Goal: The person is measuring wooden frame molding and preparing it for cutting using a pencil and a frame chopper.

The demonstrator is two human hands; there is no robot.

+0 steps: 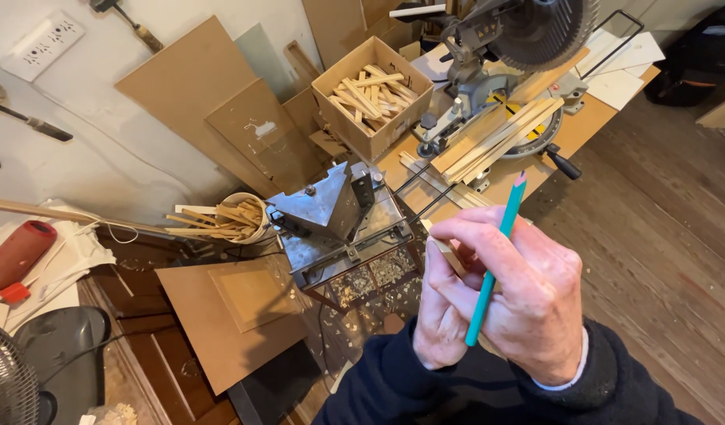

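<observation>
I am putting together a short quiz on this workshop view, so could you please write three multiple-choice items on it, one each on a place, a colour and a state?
1. Where does the cardboard box of wood offcuts stand?
A. left of the mitre saw
B. on the floor boards
C. on the red cylinder

2. What colour is the pencil?
A. yellow
B. teal
C. black

3. How is the pencil held?
A. lying loose on the bench
B. standing in the round tub
C. gripped in the right hand, with the left hand closed over it

Key:
1 A: the box sits on the bench beside the mitre saw, to its left.
2 B: its shaft is teal with a pinkish tip.
3 C: the right hand and left hand close together around the pencil and a small wooden strip.
</observation>
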